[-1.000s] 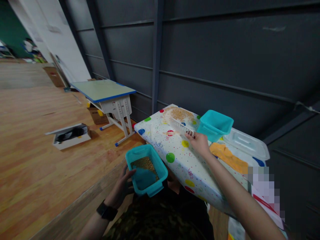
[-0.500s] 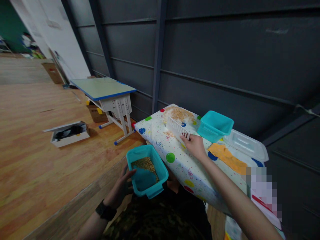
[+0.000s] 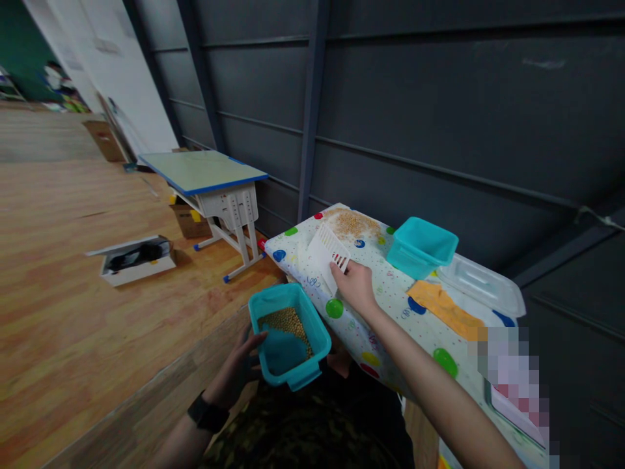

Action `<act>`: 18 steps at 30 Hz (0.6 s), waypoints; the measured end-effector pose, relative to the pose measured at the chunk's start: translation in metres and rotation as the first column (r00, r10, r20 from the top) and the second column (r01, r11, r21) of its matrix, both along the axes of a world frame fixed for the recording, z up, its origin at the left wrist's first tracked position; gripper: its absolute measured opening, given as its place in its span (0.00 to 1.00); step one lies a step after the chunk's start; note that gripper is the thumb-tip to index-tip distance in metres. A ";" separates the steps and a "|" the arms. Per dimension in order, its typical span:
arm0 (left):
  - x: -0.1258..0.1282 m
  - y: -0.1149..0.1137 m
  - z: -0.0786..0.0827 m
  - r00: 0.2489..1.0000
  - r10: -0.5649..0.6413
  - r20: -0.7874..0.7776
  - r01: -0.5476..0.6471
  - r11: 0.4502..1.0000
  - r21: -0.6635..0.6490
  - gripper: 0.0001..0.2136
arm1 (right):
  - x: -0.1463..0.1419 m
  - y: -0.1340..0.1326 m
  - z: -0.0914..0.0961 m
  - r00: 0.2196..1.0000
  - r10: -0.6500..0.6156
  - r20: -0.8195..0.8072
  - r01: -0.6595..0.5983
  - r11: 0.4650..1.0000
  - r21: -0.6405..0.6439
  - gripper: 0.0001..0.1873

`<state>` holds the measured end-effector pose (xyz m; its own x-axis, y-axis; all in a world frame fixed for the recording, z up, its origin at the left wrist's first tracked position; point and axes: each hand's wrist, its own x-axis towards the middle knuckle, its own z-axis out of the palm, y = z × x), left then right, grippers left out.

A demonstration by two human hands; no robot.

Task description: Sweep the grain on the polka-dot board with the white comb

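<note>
My left hand [image 3: 241, 361] grips the left side of a turquoise plastic container [image 3: 266, 298], below the table's near left edge. Yellowish beans [image 3: 288, 322] lie along the far and right side of its floor. In my right hand [image 3: 355, 286] is a white slotted plastic piece [image 3: 323, 253], held by its right end and tilted over the table near the front edge. Beyond it, a spread of similar small beans or grains [image 3: 354, 223] covers the table's far left corner. What touches the slotted piece's lower edge is hard to make out.
The table has a balloon-print cloth [image 3: 305, 238]. On it stand a second turquoise container [image 3: 415, 257], a clear lid [image 3: 488, 286] and an orange cloth [image 3: 444, 306]. A dark panelled wall [image 3: 415, 117] rises behind. A school desk [image 3: 205, 170] and an open white box [image 3: 139, 264] are to the left.
My right hand has drawn the slotted piece left and toward the table's near edge, and it is tilted differently. My left hand and its container have barely moved.
</note>
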<state>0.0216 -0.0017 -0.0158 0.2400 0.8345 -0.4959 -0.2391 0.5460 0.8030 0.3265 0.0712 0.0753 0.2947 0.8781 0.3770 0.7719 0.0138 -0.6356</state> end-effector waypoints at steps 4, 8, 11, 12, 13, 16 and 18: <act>0.000 -0.001 0.000 1.000 0.001 0.029 -0.001 1.000 0.005 0.51 | 0.010 -0.002 -0.007 0.999 -0.042 -0.006 0.042 0.999 -0.016 0.17; 0.004 -0.001 -0.002 0.999 0.012 0.035 -0.012 1.000 0.017 0.50 | 0.028 -0.008 -0.010 0.997 -0.079 0.005 0.079 0.997 -0.010 0.17; 0.006 -0.002 -0.005 0.999 0.017 0.051 -0.018 1.000 0.011 0.51 | 0.036 -0.012 -0.012 0.994 -0.108 0.004 0.108 0.994 -0.021 0.18; 0.006 -0.002 -0.007 0.999 0.011 0.053 -0.011 1.000 0.009 0.51 | 0.037 -0.013 -0.012 0.994 -0.111 0.000 0.111 0.994 -0.022 0.18; 0.005 -0.002 -0.008 0.998 0.001 0.055 -0.002 1.000 0.003 0.52 | 0.039 -0.014 -0.011 0.994 -0.108 -0.006 0.108 0.994 -0.022 0.18; 0.003 -0.003 -0.011 0.997 -0.022 0.076 0.023 1.000 -0.015 0.56 | 0.046 -0.016 -0.006 0.996 -0.080 -0.034 0.080 0.997 -0.006 0.18; 0.002 -0.003 -0.013 0.996 -0.026 0.090 0.029 0.999 -0.026 0.57 | 0.055 -0.016 0.001 0.996 -0.078 -0.047 0.079 0.997 0.018 0.19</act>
<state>0.0233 -0.0049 -0.0288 0.3071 0.8136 -0.4938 -0.2936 0.5745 0.7640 0.3813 0.0552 0.0762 0.3803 0.8438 0.3786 0.7406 -0.0326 -0.6712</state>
